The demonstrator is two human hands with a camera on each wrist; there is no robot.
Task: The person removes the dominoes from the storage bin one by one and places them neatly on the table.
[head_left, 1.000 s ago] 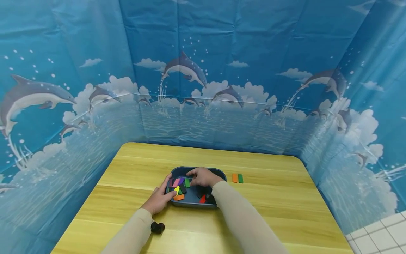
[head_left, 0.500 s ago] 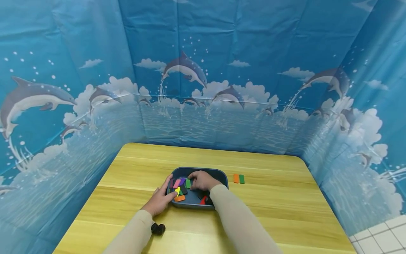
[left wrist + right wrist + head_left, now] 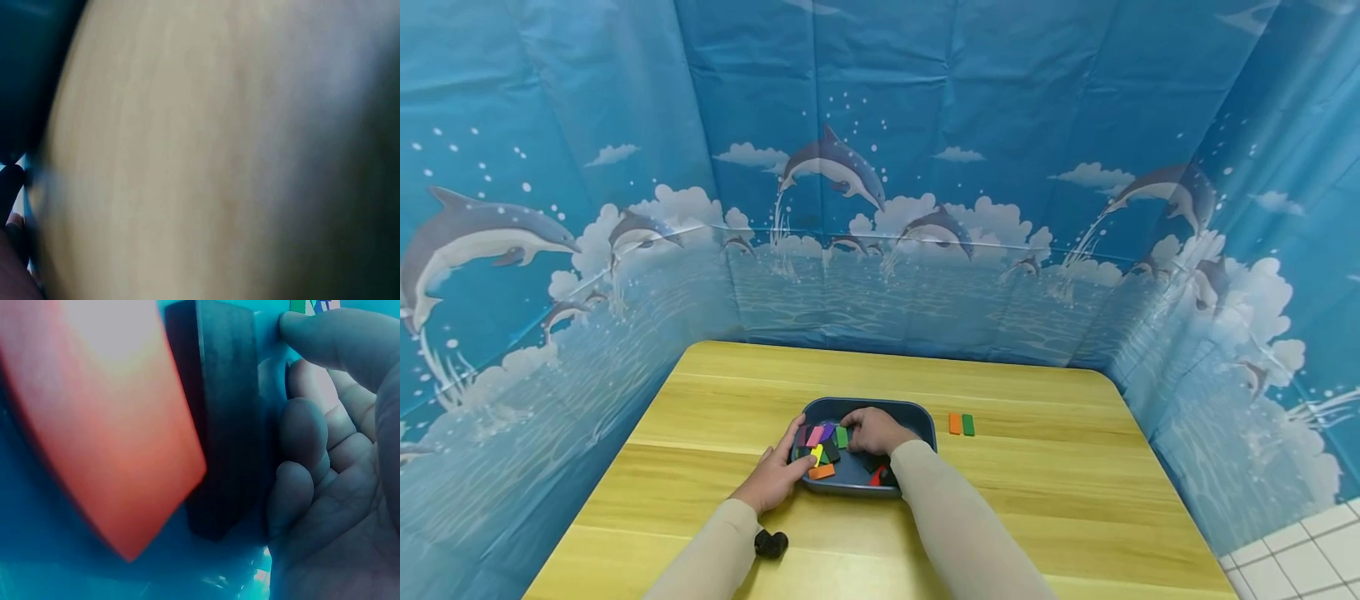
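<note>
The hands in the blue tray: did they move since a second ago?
Barely. The right hand drew in a little over the colored blocks in the tray; whether it grips one is hidden. The left hand stayed on the tray's left rim. The orange and green blocks on the table stayed.

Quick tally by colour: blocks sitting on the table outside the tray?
Orange rectangular block on the wooden table: 1
Green rectangular block beside it, to its right in the head view: 1
Total outside the dark blue plastic tray: 2
Blocks inside the tray are not counted; the person's hands cover some.
</note>
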